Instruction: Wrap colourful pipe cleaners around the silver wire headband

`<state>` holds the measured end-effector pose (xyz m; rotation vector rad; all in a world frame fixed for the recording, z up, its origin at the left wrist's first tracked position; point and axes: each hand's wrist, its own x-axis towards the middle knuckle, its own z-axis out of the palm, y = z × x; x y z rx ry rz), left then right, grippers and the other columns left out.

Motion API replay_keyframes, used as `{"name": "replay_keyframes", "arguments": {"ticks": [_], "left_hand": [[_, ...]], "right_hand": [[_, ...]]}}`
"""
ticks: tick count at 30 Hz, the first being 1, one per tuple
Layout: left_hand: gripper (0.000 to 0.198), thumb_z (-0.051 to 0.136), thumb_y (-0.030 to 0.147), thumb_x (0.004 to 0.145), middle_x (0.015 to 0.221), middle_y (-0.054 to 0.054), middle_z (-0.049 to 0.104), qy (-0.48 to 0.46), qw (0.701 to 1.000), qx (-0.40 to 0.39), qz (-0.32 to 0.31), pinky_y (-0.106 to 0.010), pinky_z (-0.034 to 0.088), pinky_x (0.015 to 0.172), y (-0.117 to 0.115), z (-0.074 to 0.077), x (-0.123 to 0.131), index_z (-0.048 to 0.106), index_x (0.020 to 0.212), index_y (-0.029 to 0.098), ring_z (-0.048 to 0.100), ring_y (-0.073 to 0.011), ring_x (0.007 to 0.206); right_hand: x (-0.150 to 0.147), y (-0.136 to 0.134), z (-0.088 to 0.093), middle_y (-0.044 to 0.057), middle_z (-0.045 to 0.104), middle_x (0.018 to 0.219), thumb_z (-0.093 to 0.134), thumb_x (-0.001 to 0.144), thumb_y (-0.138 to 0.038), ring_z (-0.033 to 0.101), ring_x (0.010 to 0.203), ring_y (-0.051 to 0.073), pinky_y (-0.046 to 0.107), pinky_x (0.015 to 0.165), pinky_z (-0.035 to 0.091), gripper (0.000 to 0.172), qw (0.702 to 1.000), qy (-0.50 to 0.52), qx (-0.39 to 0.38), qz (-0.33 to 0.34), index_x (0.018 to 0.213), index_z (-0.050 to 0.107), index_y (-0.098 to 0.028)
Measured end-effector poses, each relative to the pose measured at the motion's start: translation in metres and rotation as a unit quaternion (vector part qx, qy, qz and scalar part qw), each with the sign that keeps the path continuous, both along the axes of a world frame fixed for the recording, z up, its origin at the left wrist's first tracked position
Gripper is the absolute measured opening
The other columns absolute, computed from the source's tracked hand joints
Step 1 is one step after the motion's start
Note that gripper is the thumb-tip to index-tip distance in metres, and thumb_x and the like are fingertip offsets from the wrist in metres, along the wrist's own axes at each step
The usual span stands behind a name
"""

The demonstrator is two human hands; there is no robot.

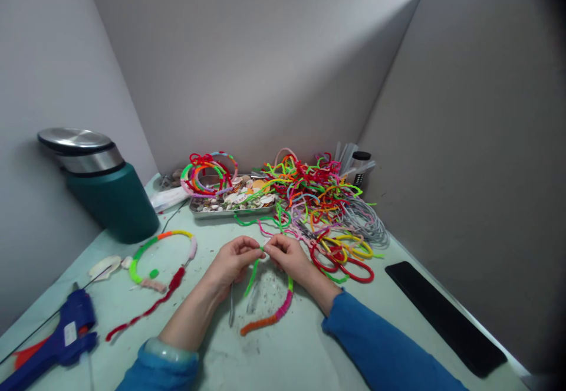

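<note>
Between the fingertips of my left hand (234, 258) and my right hand (287, 255) a green pipe cleaner (252, 279) is pinched, its loose tail hanging below. A wire wrapped in coloured pipe cleaner (282, 311), orange, magenta and yellow-green, curves down from under my right hand. Both hands are closed, thumbs against fingers, and nearly touching. A bare grey wire end (231, 307) shows below my left hand. To the left lies a partly wrapped ring (165, 233) with a dark red pipe cleaner (145, 308) trailing from it.
A blue glue gun (71, 329) and a teal flask (110, 196) stand left. Behind are a metal tray (232, 213) of shells, finished rings (207, 176) and tangled pipe cleaners (313, 178). Red-handled scissors (358, 270), a grey wire coil (367, 223) and a black slab (442, 317) lie right.
</note>
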<state>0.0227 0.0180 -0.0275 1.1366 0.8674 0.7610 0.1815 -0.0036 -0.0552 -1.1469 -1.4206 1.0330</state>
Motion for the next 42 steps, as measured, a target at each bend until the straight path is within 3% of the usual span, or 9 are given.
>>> {"name": "replay_keyframes", "arguments": {"ticks": [9,13,19,24,27,30,34,37,42], "left_hand": [[0.033,0.066,0.037,0.063,0.067,0.001,0.066,0.057,0.994,0.090,0.032,-0.016,0.021,0.030,0.003,-0.007,0.005,0.050,0.084,0.017,0.031,-0.0010,0.028],[0.030,0.061,0.035,0.068,0.069,0.000,0.067,0.098,0.982,0.158,0.043,-0.020,0.038,0.040,0.004,-0.011,0.005,0.053,0.092,0.018,0.052,-0.0090,0.039],[0.025,0.054,0.026,0.073,0.080,-0.003,0.069,0.218,0.919,0.319,0.077,-0.026,0.047,0.068,0.003,-0.013,0.004,0.059,0.096,0.020,0.064,-0.0164,0.073],[0.025,0.055,0.034,0.074,0.095,-0.005,0.064,0.259,0.881,0.378,0.114,-0.024,0.044,0.059,0.000,-0.006,0.004,0.058,0.094,0.020,0.058,-0.0120,0.060],[0.032,0.047,0.049,0.077,0.069,-0.001,0.063,0.254,0.903,0.315,0.144,-0.023,0.040,0.048,0.000,-0.005,0.003,0.057,0.076,0.018,0.055,-0.0113,0.046],[0.049,0.039,0.060,0.076,0.044,0.002,0.053,0.251,0.943,0.178,0.128,-0.023,0.036,0.039,0.004,-0.009,0.001,0.054,0.059,0.017,0.049,-0.0125,0.034],[0.059,0.040,0.067,0.070,0.047,-0.004,0.059,0.213,0.975,0.020,0.060,-0.024,0.032,0.033,0.008,-0.012,0.000,0.060,0.061,0.012,0.047,-0.0128,0.029],[0.057,0.047,0.063,0.069,0.052,-0.006,0.063,0.158,0.987,-0.020,0.015,-0.022,0.028,0.031,0.006,-0.008,0.000,0.064,0.072,0.008,0.043,-0.0094,0.027],[0.048,0.057,0.054,0.069,0.060,-0.006,0.065,0.089,0.995,-0.039,0.022,-0.020,0.027,0.032,0.004,-0.004,0.001,0.064,0.079,0.008,0.042,-0.0060,0.028]], "right_hand": [[0.000,0.003,-0.004,-0.007,0.041,0.047,0.054,0.078,-0.036,0.035,0.041,0.006,0.019,0.040,0.026,0.021,1.000,0.021,-0.009,-0.004,0.068,0.053,-0.017],[0.000,0.002,-0.003,-0.007,0.041,0.047,0.054,0.078,-0.035,0.035,0.041,0.006,0.019,0.040,0.026,0.021,1.000,0.019,-0.005,-0.010,0.068,0.051,-0.017],[0.000,0.002,-0.001,-0.007,0.042,0.050,0.055,0.078,-0.035,0.036,0.042,0.006,0.018,0.041,0.027,0.021,1.000,0.011,-0.006,-0.011,0.069,0.050,-0.017],[0.001,0.003,-0.005,-0.007,0.041,0.049,0.054,0.078,-0.035,0.035,0.041,0.006,0.018,0.041,0.027,0.020,0.999,0.027,-0.005,-0.017,0.070,0.050,-0.017],[0.001,0.003,-0.006,-0.007,0.041,0.049,0.054,0.078,-0.034,0.034,0.041,0.006,0.018,0.041,0.026,0.020,0.999,0.028,-0.007,-0.017,0.069,0.049,-0.017],[0.000,0.003,-0.007,-0.008,0.040,0.047,0.054,0.078,-0.032,0.033,0.040,0.006,0.018,0.040,0.025,0.019,1.000,0.023,-0.008,-0.015,0.068,0.049,-0.018],[0.000,0.002,-0.004,-0.007,0.041,0.048,0.053,0.079,-0.032,0.034,0.041,0.006,0.019,0.042,0.026,0.019,1.000,0.013,0.002,-0.013,0.068,0.049,-0.017],[0.001,0.001,-0.002,-0.007,0.042,0.049,0.053,0.079,-0.032,0.034,0.042,0.006,0.019,0.042,0.026,0.019,1.000,0.006,0.000,-0.010,0.067,0.049,-0.017],[0.000,0.002,-0.003,-0.007,0.041,0.049,0.054,0.079,-0.033,0.035,0.042,0.006,0.019,0.043,0.027,0.020,1.000,0.004,-0.002,-0.016,0.067,0.049,-0.017]]}}
